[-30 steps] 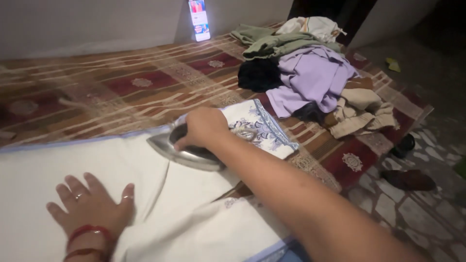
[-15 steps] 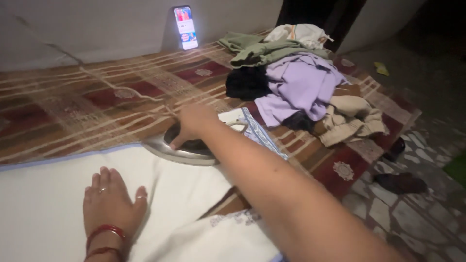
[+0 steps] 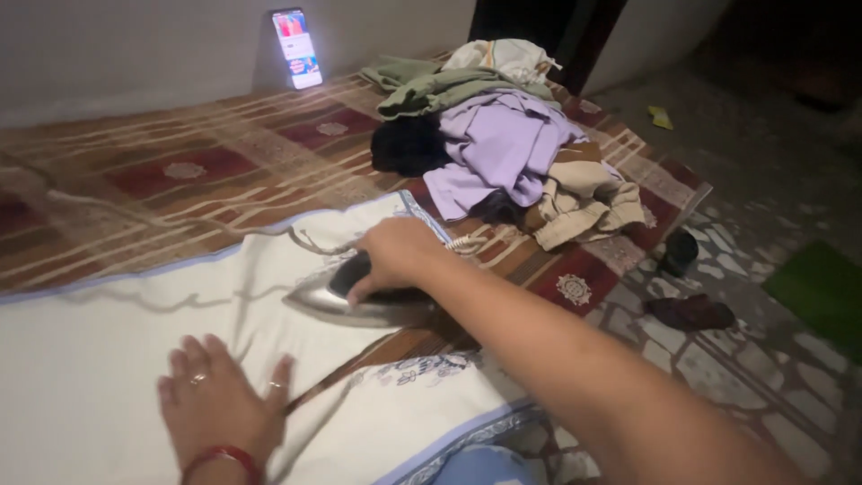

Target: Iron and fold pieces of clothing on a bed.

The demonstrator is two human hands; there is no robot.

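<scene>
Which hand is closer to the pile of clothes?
The right hand. It grips the iron, just in front of the pile of clothes. The left hand lies flat on the white cloth, much farther from the pile.

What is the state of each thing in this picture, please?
Iron: flat on the cloth, gripped by the right hand.
White cloth: spread out, pressed by the left hand.
Phone: screen lit, leaning on the wall.
Clothes pile: heaped, unfolded.

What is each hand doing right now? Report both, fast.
Left hand: open, flat on the white cloth.
Right hand: closed around the handle of the iron.
</scene>
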